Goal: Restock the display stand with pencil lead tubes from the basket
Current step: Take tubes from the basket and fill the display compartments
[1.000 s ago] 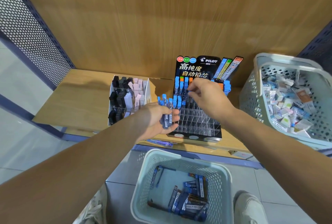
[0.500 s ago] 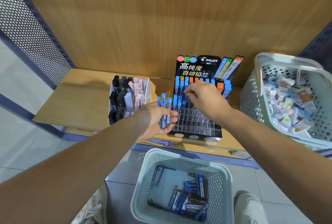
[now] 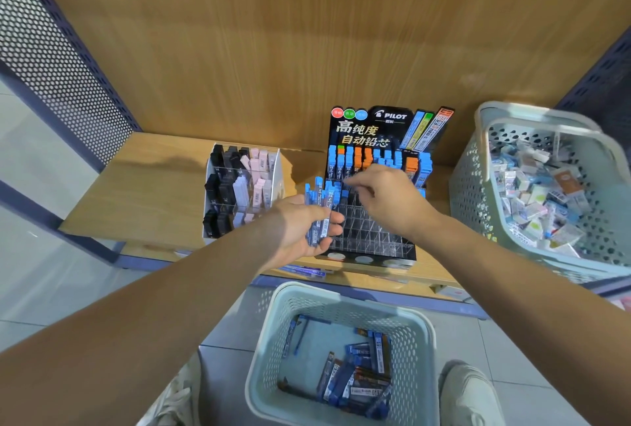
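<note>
R. hand [image 3: 392,200], fingertips pinched (tube within not discernible), has dipped toward display stand [image 3: 375,237] blue row; L. hand [image 3: 300,231] grips spare tube bundle [image 3: 322,210], i.e. restocking approx. mid-way.

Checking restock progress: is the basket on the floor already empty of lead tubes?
No, a heap of dark blue lead tubes lies on the bottom of the floor basket.

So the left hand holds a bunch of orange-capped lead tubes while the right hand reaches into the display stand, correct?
No: the head view shows blue-capped lead tubes in the left hand; the right hand does reach into the display stand.
</note>
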